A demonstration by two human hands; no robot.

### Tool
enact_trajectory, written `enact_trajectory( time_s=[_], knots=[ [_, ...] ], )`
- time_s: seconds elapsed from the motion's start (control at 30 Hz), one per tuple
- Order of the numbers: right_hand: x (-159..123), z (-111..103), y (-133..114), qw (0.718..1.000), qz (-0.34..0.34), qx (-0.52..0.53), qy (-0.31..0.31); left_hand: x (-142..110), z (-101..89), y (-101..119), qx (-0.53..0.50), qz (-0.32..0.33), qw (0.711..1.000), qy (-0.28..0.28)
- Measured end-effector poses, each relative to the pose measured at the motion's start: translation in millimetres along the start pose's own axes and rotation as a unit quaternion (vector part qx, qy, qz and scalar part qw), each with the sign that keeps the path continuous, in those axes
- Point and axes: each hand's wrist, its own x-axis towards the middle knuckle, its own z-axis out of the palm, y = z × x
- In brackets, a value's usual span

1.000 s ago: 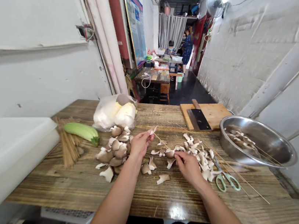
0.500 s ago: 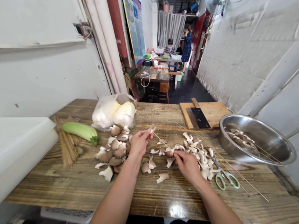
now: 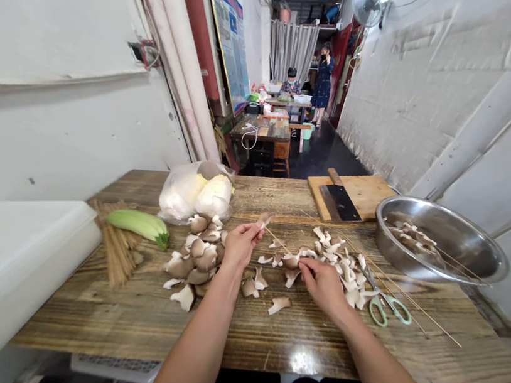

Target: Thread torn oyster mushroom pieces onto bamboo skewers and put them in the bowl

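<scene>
My left hand [image 3: 242, 245] is closed in a pinch on a small oyster mushroom piece [image 3: 265, 219] at the upper end of a thin wooden skewer [image 3: 278, 240]. Slanting down to the right, the skewer runs to my right hand [image 3: 322, 282], whose fingers are closed around it beside a brown-capped mushroom [image 3: 290, 262]. My right fingertips partly hide the skewer there. Left of my left hand lies a heap of whole oyster mushrooms [image 3: 201, 257]. Torn mushroom pieces [image 3: 350, 278] are piled past my right hand, next to green-handled scissors [image 3: 386, 305].
A steel basin [image 3: 476, 248] with threaded mushrooms stands at right, near a cutting board [image 3: 374, 192] and cleaver [image 3: 342, 202]. On the left are a bagged cabbage [image 3: 214, 195], a green gourd [image 3: 137, 224], a skewer bundle [image 3: 116, 251] and a white box [image 3: 36, 262]. Two people are far back.
Both hands keep nearly the same pose, and the mushroom piece in my left fingers has tilted slightly. In the background, the standing person has shifted a little to the right.
</scene>
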Motion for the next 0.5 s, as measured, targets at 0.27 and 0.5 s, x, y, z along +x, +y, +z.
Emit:
enact_trajectory(
  time_s=[0.27,0.5],
  knots=[
    [0.3,-2.9,-1.5,1.0,-0.005,-0.003,0.001,-2.7,-0.5,3.6,-0.002,-0.025,0.999,-0.025],
    [-1.1,-0.8,-1.5,1.0,-0.008,0.01,0.006,-9.9,5.1,6.3,0.01,-0.028,0.998,-0.047]
  ],
)
